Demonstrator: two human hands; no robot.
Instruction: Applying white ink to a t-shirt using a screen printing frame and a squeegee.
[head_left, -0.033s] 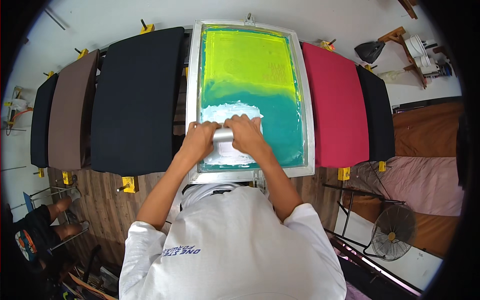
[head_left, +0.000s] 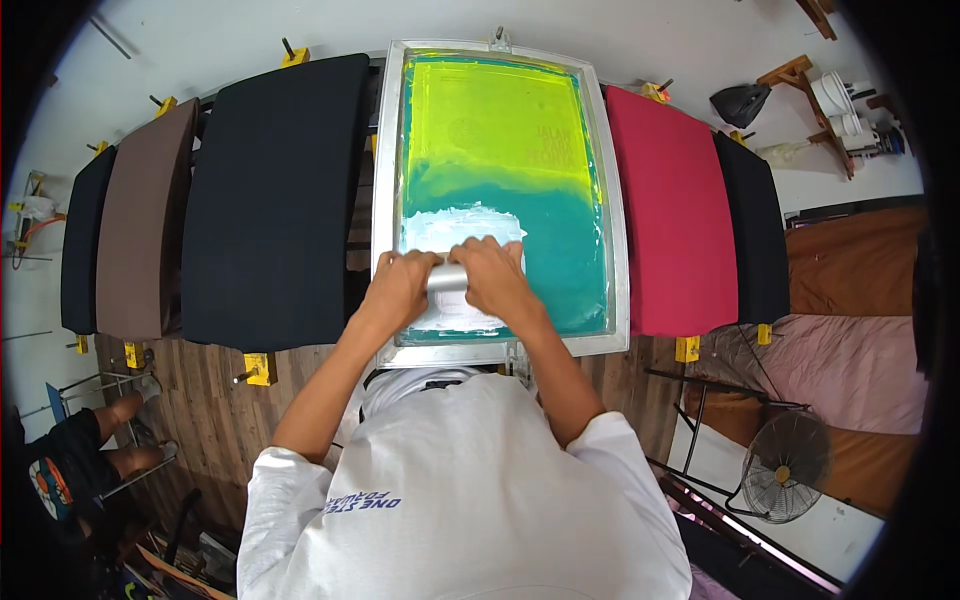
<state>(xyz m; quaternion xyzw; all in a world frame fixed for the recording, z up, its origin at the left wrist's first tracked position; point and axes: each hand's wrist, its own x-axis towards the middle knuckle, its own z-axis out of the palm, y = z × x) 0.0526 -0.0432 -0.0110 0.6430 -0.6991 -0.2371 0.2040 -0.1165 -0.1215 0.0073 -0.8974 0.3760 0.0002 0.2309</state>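
Observation:
My left hand [head_left: 402, 283] and my right hand [head_left: 490, 275] grip a silver squeegee [head_left: 447, 279] across the lower left of a screen in an aluminium frame [head_left: 619, 270]. The squeegee rests in a patch of white ink [head_left: 455, 228], with its blade mostly hidden by my hands. Around that patch the screen surface is teal [head_left: 560, 260]. Its upper part is coated bright yellow-green [head_left: 480, 110], with faint markings showing through.
Shirt-covered platens flank the screen: black [head_left: 270, 200] and brown [head_left: 140, 220] at left, red [head_left: 675, 210] and black [head_left: 755, 230] at right, with yellow clamps [head_left: 258, 368]. A fan [head_left: 785, 470] stands at lower right. Another person's legs [head_left: 120, 435] show at far left.
Both my hands and the squeegee have moved slightly down the screen, toward my body.

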